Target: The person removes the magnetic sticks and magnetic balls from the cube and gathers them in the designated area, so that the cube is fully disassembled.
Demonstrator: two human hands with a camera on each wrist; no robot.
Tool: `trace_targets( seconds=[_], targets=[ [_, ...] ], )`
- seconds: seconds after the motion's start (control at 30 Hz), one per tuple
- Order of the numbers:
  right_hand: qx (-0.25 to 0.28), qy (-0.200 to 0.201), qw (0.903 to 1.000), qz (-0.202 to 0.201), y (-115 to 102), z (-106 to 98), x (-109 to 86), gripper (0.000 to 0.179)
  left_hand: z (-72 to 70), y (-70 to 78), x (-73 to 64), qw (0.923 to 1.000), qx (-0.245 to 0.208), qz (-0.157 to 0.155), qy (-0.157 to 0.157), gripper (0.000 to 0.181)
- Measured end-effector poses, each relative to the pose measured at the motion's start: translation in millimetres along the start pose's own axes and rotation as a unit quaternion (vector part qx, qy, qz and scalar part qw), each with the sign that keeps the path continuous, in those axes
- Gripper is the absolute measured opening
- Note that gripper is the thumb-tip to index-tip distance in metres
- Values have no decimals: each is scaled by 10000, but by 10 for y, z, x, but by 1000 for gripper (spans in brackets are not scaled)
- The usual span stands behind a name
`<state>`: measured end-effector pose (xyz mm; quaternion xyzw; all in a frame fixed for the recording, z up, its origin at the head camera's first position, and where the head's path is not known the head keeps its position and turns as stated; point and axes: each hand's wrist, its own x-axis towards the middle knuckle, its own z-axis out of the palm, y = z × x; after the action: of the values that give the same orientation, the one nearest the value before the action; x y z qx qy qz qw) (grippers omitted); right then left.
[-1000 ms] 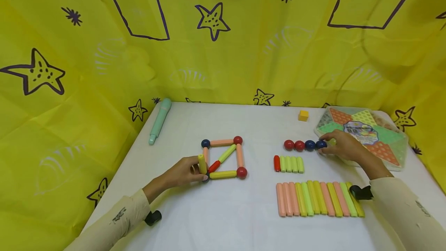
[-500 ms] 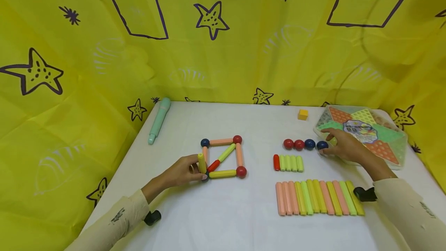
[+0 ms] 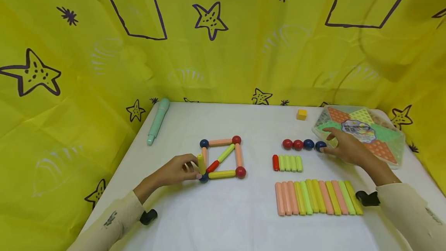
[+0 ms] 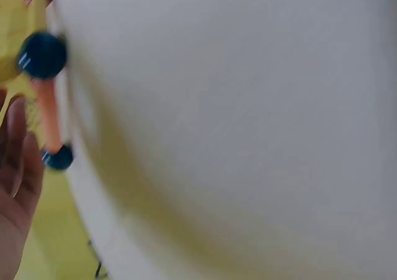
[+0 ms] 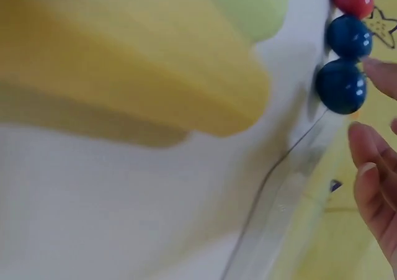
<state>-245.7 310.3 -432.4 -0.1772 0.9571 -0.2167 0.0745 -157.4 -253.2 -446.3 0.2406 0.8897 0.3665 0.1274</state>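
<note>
In the head view, a square frame of magnetic sticks and balls lies on the table, with a red-and-green diagonal (image 3: 221, 158). A yellow stick (image 3: 201, 164) stands upright on its near-left blue ball (image 3: 204, 177). Beside that corner is my left hand (image 3: 175, 171), thumb close to the ball, fingers loosely bent behind the stick; the left wrist view shows the fingers apart from the blue ball (image 4: 42, 55). My right hand (image 3: 343, 146) has its thumb at the end blue ball (image 3: 320, 146) of a row of red and blue balls, its other fingers raised away.
Short sticks, one red (image 3: 275, 162) and several green, lie below the ball row. A longer row of pink, yellow and green sticks (image 3: 318, 197) lies nearer. A clear case (image 3: 386, 138), a yellow cube (image 3: 301, 114) and a teal pen-like object (image 3: 158, 121) lie farther back.
My left hand has loosened and drawn slightly left from the upright yellow stick. My right index finger has lifted off the end blue ball, which sits slightly apart from its neighbour.
</note>
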Motion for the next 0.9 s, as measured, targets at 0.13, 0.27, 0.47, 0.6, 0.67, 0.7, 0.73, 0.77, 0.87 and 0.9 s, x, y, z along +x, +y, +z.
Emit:
trace_targets(
  seconds=[0.13,0.27,0.47,0.6,0.67,0.7,0.73,0.77,0.87,0.9],
  targets=[
    [28,559,9983,-137,-261,-49,-32,61,-273,-12,-32,9992,-1,-243,315,28],
    [237,976,9928,-652,-658,-22,-17,44,-426,-80,86,9963,-3,-444,731,31],
    [878,151,9876,-1290,-1405,294,160,28,-352,-231,410,9957,-144,-628,667,37],
    [1128,-514,9800,-1556,-1948,611,320,28,-278,-290,621,9965,-298,-588,512,40],
    [1179,-699,9766,-1659,-2193,767,390,28,-242,-329,715,9968,-410,-561,391,41],
    [1187,-786,9754,-1684,-2304,844,419,28,-224,-345,755,9971,-445,-536,317,41],
    [1186,-854,9745,-1705,-2404,914,443,27,-206,-360,792,9973,-471,-507,243,41],
    [1199,-912,9741,-1688,-2500,976,461,27,-188,-369,823,9975,-496,-476,181,40],
    [1184,-1030,9740,-1635,-2720,1152,503,31,-140,-379,897,9979,-556,-313,60,37],
    [1200,-1064,9740,-1599,-2779,1205,515,35,-129,-375,913,9982,-547,-254,65,35]
  ],
)
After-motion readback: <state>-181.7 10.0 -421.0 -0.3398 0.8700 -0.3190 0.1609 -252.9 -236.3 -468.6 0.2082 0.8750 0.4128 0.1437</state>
